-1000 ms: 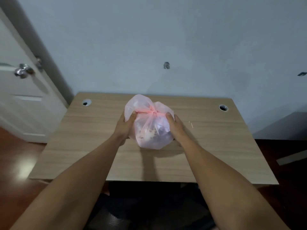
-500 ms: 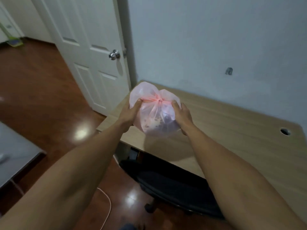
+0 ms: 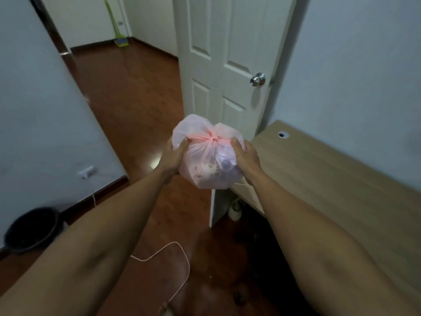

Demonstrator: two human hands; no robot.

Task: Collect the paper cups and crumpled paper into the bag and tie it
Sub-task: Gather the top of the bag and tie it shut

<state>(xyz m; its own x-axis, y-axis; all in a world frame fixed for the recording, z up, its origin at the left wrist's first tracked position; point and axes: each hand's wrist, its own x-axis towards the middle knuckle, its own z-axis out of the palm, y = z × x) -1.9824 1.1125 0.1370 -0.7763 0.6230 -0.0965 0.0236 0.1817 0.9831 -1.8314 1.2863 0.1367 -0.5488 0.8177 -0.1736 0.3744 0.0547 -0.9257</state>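
Bag first: one pink, see-through plastic bag, knotted shut at the top, held up in the air between my two hands, out past the near corner of the desk and above the wooden floor. Through the thin plastic I see pale, lumpy shapes and a darker one packed at the bottom; I cannot count them or tell cups from paper. My left hand curls round the bag's left side, fingers near the knot. My right hand grips the right side the same way. Around me: one white door with one round knob, one dark bin by the left wall, one thin cord looping across the floor.
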